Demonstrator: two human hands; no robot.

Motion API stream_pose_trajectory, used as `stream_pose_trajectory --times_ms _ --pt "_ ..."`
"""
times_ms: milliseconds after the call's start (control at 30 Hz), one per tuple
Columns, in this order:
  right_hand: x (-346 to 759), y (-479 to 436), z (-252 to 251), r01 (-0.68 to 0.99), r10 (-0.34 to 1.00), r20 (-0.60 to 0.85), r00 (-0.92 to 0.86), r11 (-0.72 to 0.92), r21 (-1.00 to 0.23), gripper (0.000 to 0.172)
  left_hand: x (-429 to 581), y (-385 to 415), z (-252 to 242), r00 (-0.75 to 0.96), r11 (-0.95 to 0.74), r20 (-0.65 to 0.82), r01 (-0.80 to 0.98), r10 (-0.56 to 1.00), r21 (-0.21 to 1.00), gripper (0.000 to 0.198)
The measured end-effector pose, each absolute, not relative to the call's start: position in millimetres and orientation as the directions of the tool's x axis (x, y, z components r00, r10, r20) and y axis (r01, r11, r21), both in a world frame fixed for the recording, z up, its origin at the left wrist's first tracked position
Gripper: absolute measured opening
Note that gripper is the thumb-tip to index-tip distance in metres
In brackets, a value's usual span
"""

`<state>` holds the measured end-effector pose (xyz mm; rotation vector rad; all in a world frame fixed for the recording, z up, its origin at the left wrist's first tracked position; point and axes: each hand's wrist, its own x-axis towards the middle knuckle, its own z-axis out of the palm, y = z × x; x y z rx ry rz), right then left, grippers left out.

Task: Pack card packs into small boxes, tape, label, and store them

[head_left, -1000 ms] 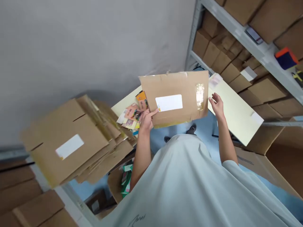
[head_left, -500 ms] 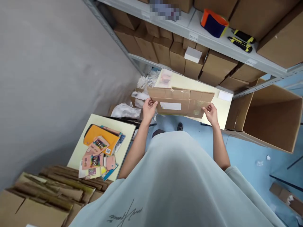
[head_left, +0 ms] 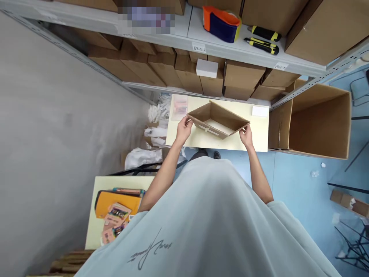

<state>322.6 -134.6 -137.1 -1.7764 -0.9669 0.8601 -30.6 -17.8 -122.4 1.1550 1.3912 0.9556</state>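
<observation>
A brown cardboard box (head_left: 223, 132) is opened out into a diamond-shaped sleeve over the pale table (head_left: 184, 144). Through its middle the tabletop shows. My left hand (head_left: 183, 130) pinches its left corner between thumb and fingers. At the opposite corner my right hand (head_left: 246, 137) grips the cardboard edge. A white label (head_left: 211, 131) lies on the wall nearest me. Right of the box is a small white box or stack of paper (head_left: 260, 111); pinkish packets (head_left: 180, 107) lie at the table's left end.
Grey shelving (head_left: 173, 36) with brown boxes stands behind the table, holding box cutters (head_left: 263, 45) and a tape roll (head_left: 221, 25). A large open carton (head_left: 319, 123) is at right. A side table (head_left: 92, 227) bears an orange folder (head_left: 115, 204).
The flat cardboard has been spread into an open four-sided shape between my hands. My view has turned, so the table and shelves now sit straighter.
</observation>
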Motion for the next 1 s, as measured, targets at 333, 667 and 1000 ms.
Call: stream_pose_trajectory --times_ms 333,667,1000 --pt "290 -164 -72 0.238 0.766 -0.173 0.619 -0.392 -0.889 0.06 -54 3 -97 0.097 0.103 -0.123 0.185 0.988 0.977 0.038" --pt "235 -152 -26 0.418 0.645 -0.067 0.761 -0.567 -0.71 0.048 -49 28 -36 0.322 -0.197 -0.003 0.586 0.947 0.786 0.01" --pt "250 -96 -7 0.781 0.865 0.093 0.493 -0.392 -0.486 0.04 -48 20 -26 0.242 -0.19 0.037 0.648 0.97 0.737 0.011"
